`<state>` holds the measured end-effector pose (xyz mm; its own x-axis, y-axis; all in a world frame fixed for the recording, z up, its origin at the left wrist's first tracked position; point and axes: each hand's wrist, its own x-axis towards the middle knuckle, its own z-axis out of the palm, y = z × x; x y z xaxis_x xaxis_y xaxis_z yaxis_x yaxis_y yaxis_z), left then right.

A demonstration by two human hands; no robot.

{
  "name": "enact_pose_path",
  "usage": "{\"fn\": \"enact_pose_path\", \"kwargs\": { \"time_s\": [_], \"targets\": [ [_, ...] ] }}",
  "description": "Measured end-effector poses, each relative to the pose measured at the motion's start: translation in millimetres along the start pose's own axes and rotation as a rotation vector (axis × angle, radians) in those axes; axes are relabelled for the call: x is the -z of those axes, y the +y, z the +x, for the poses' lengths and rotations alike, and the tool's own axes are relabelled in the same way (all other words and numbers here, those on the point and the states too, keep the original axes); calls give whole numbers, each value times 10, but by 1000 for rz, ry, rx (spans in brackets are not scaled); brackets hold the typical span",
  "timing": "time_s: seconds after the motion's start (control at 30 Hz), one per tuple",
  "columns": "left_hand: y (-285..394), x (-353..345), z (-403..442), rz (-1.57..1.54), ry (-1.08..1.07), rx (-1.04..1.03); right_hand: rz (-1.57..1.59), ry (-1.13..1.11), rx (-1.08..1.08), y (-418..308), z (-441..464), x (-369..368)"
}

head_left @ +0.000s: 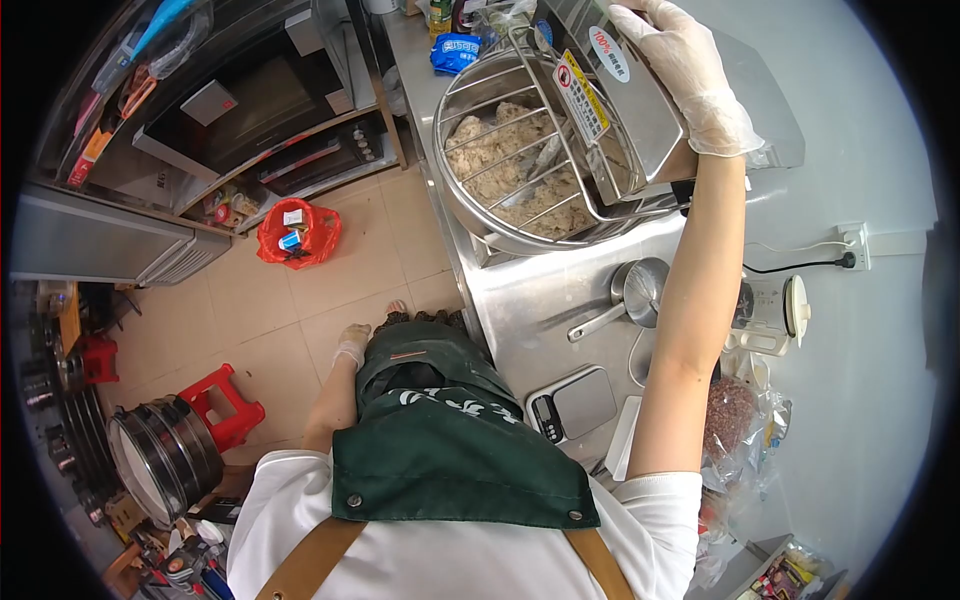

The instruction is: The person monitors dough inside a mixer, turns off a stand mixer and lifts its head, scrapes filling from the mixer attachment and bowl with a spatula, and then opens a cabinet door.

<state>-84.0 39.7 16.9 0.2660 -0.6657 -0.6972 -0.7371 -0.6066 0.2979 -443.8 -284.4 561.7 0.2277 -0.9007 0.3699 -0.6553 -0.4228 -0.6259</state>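
Steel bars of a guard (568, 152) cross the mixer bowl (470, 212), where rough, pale dough (480, 165) lies, while the person's gloved right hand (682, 62) rests open on top of the mixer's housing (650, 115). Gloved too, the left hand (352, 342) hangs beside the apron (440, 440), its finger pose too small to tell; a saucepan (642, 290) and a digital scale (580, 402) sit on the metal counter (520, 320).

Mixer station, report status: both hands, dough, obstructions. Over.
Right hand on top of the mixer. Left hand hanging low at side. Dough in bowl. Wire guard across it.
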Motion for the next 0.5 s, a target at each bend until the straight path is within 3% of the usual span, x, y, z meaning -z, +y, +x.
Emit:
{"fn": "enact_pose_path", "kwargs": {
  "time_s": [0.33,0.5],
  "targets": [
    [-22,-41,52,-3,7,27,29,-5,-17,-15,-6,0],
    [-184,-156,206,323,-17,-164,3,-8,-9,-4,3,1]
  ]
}}
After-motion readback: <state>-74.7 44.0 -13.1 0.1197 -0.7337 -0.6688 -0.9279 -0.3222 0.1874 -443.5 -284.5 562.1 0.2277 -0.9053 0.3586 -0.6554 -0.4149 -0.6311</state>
